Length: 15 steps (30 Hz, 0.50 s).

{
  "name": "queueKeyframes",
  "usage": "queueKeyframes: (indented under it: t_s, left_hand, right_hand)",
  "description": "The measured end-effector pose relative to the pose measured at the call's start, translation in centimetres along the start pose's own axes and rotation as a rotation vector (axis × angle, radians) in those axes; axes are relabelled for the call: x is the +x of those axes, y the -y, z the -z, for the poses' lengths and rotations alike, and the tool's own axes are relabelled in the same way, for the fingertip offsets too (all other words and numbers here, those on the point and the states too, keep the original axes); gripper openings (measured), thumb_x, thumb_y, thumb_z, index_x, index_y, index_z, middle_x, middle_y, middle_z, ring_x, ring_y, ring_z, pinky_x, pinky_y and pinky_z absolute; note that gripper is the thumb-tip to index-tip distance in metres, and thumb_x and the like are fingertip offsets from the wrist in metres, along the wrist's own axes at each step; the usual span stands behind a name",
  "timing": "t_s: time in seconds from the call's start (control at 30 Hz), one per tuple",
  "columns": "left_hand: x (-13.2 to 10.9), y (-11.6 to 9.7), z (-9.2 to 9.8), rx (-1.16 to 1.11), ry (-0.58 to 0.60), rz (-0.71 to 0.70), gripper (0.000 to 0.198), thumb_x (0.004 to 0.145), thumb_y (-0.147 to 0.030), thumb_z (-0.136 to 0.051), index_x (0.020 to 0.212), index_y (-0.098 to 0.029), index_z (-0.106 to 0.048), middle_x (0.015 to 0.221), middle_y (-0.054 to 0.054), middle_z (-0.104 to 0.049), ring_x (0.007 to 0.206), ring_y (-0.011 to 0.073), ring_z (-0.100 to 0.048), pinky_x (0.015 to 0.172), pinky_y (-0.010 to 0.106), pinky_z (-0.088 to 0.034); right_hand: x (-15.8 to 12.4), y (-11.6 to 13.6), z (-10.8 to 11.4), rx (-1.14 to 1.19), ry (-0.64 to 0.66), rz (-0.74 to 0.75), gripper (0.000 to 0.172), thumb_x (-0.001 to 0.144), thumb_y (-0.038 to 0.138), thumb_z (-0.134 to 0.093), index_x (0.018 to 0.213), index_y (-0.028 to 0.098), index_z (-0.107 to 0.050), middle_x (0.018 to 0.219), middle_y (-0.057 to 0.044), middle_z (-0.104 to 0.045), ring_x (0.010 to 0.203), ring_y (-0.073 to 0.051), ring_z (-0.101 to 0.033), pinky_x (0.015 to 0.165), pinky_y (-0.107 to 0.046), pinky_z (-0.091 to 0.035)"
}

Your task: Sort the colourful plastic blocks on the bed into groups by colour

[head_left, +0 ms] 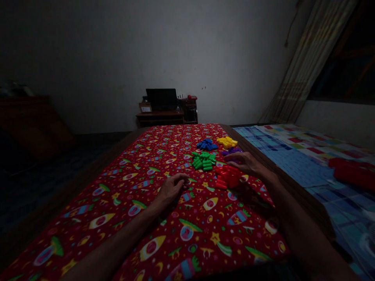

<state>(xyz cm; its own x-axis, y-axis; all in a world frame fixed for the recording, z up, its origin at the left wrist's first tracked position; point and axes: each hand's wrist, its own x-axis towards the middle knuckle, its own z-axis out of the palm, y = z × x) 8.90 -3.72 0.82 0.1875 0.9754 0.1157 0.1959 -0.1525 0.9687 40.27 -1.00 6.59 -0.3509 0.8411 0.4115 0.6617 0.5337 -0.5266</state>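
My left hand rests on the red patterned cloth, its fingers loosely bent and nothing visible in them. It lies to the near left of a pile of green tube-shaped plastic pieces. My right hand hovers above a pile of red pieces, fingers stretched leftward and apart. Just behind its fingers are purple pieces, partly covered by the hand. Farther back sit a pile of blue pieces and a pile of yellow ones.
The cloth covers a long table with a brown edge. To the right is a bed with a blue checked sheet and a red garment-like bundle. A dark monitor stands on a desk by the far wall; a wooden cabinet is at left.
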Motion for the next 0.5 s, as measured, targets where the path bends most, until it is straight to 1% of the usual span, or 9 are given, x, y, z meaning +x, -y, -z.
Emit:
queueKeyframes:
  t_s: [0.07,0.13,0.2,0.23,0.27,0.3,0.37,0.43,0.5]
  left_hand:
    - [0.4,0.2,0.6,0.018,-0.02,-0.028,0.028,0.067,-0.039,-0.059,0.083,-0.018,-0.067,0.08,0.004,-0.07,0.072,0.0196,-0.068,0.069,0.034,-0.058]
    - [1.1,0.4,1.9,0.055,-0.071,-0.043,0.029,0.069,-0.04,-0.058,0.086,-0.018,-0.068,0.084,0.004,-0.07,0.072,0.0198,-0.067,0.065,0.033,-0.058]
    - [1.9,0.6,4.1,0.117,-0.171,-0.035,0.031,0.071,-0.039,-0.056,0.09,-0.018,-0.068,0.09,0.005,-0.069,0.074,0.0201,-0.067,0.061,0.031,-0.058]
    - [2.3,0.8,5.5,0.159,-0.257,-0.035,0.03,0.072,-0.037,-0.054,0.091,-0.018,-0.068,0.092,0.005,-0.069,0.075,0.0203,-0.066,0.059,0.029,-0.057]
    - [2.6,1.1,7.0,0.201,-0.329,-0.045,0.03,0.073,-0.034,-0.054,0.093,-0.018,-0.068,0.095,0.005,-0.069,0.081,0.0206,-0.066,0.06,0.027,-0.057]
    - [3.0,1.4,8.6,0.248,-0.402,-0.036,0.029,0.072,-0.03,-0.053,0.094,-0.018,-0.068,0.096,0.005,-0.069,0.084,0.0202,-0.066,0.06,0.025,-0.056]
    - [3.4,2.2,11.6,0.342,-0.568,0.025,0.027,0.071,-0.021,-0.053,0.093,-0.017,-0.069,0.088,0.004,-0.069,0.08,0.0182,-0.065,0.06,0.022,-0.053]
    - [3.5,3.0,14.1,0.306,-0.719,0.11,0.027,0.069,-0.013,-0.052,0.09,-0.016,-0.068,0.076,0.001,-0.067,0.074,0.0157,-0.065,0.061,0.02,-0.051]
    - [3.5,3.6,15.7,0.257,-0.836,0.161,0.031,0.068,-0.006,-0.047,0.092,-0.013,-0.066,0.068,0.0,-0.063,0.069,0.0139,-0.063,0.059,0.019,-0.05]
  right_hand:
    - [0.1,-0.4,0.2,0.013,-0.206,-0.051,0.034,0.083,0.043,-0.055,0.087,0.016,-0.075,0.08,-0.005,-0.073,0.067,-0.017,-0.065,0.061,-0.024,-0.047]
    - [0.2,-1.4,0.6,0.002,-0.456,-0.159,0.043,0.085,0.049,-0.049,0.067,0.015,-0.068,0.062,-0.003,-0.066,0.056,-0.014,-0.058,0.054,-0.023,-0.041]
    - [0.2,-3.0,1.1,-0.029,-0.697,-0.287,0.05,0.087,0.053,-0.042,0.053,0.017,-0.054,0.05,-0.001,-0.053,0.049,-0.012,-0.048,0.05,-0.024,-0.035]
    - [0.1,-3.9,1.2,-0.053,-0.789,-0.346,0.051,0.087,0.054,-0.039,0.051,0.019,-0.048,0.047,0.0,-0.048,0.048,-0.011,-0.044,0.049,-0.024,-0.032]
    - [0.0,-4.9,1.3,-0.08,-0.849,-0.4,0.051,0.088,0.054,-0.037,0.05,0.02,-0.045,0.047,0.0,-0.044,0.048,-0.011,-0.041,0.049,-0.025,-0.03]
    - [-0.3,-5.8,1.2,-0.11,-0.881,-0.451,0.05,0.088,0.053,-0.035,0.051,0.02,-0.042,0.047,0.0,-0.042,0.049,-0.011,-0.04,0.049,-0.026,-0.029]
    - [-0.8,-7.7,0.6,-0.161,-0.87,-0.528,0.048,0.087,0.052,-0.034,0.051,0.021,-0.039,0.047,0.001,-0.039,0.05,-0.012,-0.037,0.05,-0.027,-0.027]
    - [-1.3,-9.0,-0.3,-0.189,-0.781,-0.549,0.047,0.086,0.051,-0.034,0.05,0.022,-0.036,0.046,0.002,-0.036,0.05,-0.012,-0.034,0.05,-0.028,-0.026]
    - [-1.7,-9.9,-1.1,-0.204,-0.695,-0.54,0.046,0.086,0.051,-0.033,0.05,0.022,-0.036,0.046,0.002,-0.036,0.05,-0.012,-0.033,0.051,-0.028,-0.025]
